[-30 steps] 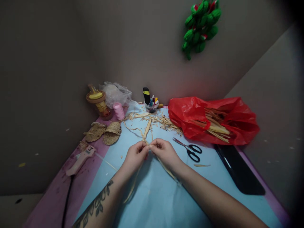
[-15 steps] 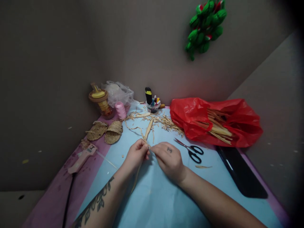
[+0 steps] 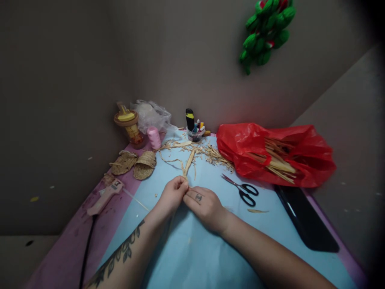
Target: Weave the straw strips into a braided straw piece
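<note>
My left hand (image 3: 173, 194) is closed in a pinch on a braid of dried straw (image 3: 184, 171), whose pale strands fan out beyond the fingers. One wide flat strand points away from me, and a thin one curls off to the left. Against its fingertips rests my right hand (image 3: 205, 206), fingers bent and pressed together at the same spot on the braid. The fingers hide the part of the straw between the hands. To the right of my right hand lie black-handled scissors (image 3: 243, 190), blades pointing left.
Two small woven straw slippers (image 3: 144, 164) and a pink glue gun (image 3: 106, 197) lie at left. Behind stand a lidded cup (image 3: 130, 128), a pink thread spool (image 3: 154, 137) and a pen tub (image 3: 195, 133). Straw scraps (image 3: 215, 155), a red bag (image 3: 237, 148) and a black tray-like object (image 3: 306, 220) are rightward.
My right hand has moved left and now meets my left hand at the braid. The strand that hung below the hands is now mostly hidden. The view has shifted slightly.
</note>
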### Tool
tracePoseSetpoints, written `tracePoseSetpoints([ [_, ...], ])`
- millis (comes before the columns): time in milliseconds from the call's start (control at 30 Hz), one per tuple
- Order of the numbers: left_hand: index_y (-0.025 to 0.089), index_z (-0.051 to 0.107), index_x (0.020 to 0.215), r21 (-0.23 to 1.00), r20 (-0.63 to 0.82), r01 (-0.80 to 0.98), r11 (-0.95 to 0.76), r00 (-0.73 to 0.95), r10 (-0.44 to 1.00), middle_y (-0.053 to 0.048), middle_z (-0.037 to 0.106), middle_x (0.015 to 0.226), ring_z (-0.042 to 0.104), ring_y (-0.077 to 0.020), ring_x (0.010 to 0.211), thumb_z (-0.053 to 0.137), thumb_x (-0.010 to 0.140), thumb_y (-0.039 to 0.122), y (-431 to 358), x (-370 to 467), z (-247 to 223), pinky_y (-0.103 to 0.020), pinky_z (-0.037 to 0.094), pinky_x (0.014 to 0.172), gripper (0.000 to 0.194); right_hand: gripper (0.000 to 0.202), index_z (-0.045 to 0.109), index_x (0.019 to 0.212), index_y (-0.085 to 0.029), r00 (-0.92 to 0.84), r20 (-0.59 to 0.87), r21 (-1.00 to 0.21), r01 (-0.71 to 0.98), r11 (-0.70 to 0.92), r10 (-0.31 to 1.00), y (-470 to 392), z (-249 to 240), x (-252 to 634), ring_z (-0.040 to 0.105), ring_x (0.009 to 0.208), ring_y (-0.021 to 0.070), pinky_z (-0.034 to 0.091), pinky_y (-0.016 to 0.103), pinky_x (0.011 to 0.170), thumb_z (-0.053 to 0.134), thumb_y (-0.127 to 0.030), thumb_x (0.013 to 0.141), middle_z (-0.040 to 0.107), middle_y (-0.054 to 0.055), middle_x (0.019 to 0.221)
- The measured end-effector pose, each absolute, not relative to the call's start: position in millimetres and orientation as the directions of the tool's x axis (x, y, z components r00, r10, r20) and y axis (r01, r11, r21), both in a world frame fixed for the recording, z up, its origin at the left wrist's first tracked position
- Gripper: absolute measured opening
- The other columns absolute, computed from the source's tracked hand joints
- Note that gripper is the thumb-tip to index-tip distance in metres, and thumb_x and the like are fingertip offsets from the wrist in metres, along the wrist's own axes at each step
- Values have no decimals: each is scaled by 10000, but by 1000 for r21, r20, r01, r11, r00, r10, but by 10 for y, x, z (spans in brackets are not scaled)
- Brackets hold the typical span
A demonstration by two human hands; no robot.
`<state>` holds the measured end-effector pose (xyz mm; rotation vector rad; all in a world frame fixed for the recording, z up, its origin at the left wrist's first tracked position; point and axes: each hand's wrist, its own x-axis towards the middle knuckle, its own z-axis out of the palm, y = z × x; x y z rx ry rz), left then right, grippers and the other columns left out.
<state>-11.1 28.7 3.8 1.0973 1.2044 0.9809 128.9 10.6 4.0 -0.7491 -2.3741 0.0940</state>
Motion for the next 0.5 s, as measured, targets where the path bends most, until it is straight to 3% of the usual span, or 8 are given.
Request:
tracePoseSetpoints([
  [167, 177, 463, 639, 971, -94, 226, 77, 63, 994, 29, 493, 567, 431, -105, 546, 461, 777, 341, 312, -126, 63, -215, 337, 534, 215, 102, 593, 835, -190, -304, 478, -674, 474, 567, 824, 186, 127, 1314, 563, 828, 172, 444, 313, 758, 499, -158, 810, 630, 57, 814],
  [233, 174, 476, 660, 974, -93, 217, 69, 106, 990, 30, 494, 569, 422, -100, 528, 440, 796, 345, 314, -128, 48, -213, 330, 526, 221, 73, 591, 828, -182, -166, 333, -831, 414, 372, 928, 256, 132, 1328, 569, 828, 173, 447, 305, 734, 545, -191, 772, 630, 56, 834],
  [300, 170, 480, 671, 980, -79, 194, 51, 142, 987, 31, 492, 574, 419, -97, 529, 437, 802, 348, 311, -121, 26, -209, 328, 525, 225, 113, 592, 839, -167, -172, 115, -947, 280, 160, 978, 317, 109, 1330, 583, 773, 160, 451, 286, 691, 569, -220, 742, 641, 47, 811],
  [400, 165, 477, 669, 985, -67, 167, 39, 164, 984, 26, 502, 588, 437, -98, 557, 451, 798, 347, 305, -110, 3, -208, 340, 543, 224, 129, 595, 780, -143, -286, -123, -990, 102, -98, 950, 358, 63, 1315, 565, 623, 122, 434, 249, 604, 578, -256, 720, 636, 22, 690],
  [500, 162, 481, 675, 984, -101, 163, 71, 178, 979, 17, 537, 599, 453, -98, 555, 470, 785, 353, 301, -116, 4, -210, 347, 547, 221, 145, 601, 679, -131, -282, -159, -986, 85, -141, 946, 346, 58, 1308, 494, 527, 89, 379, 217, 530, 577, -270, 715, 587, -4, 585],
])
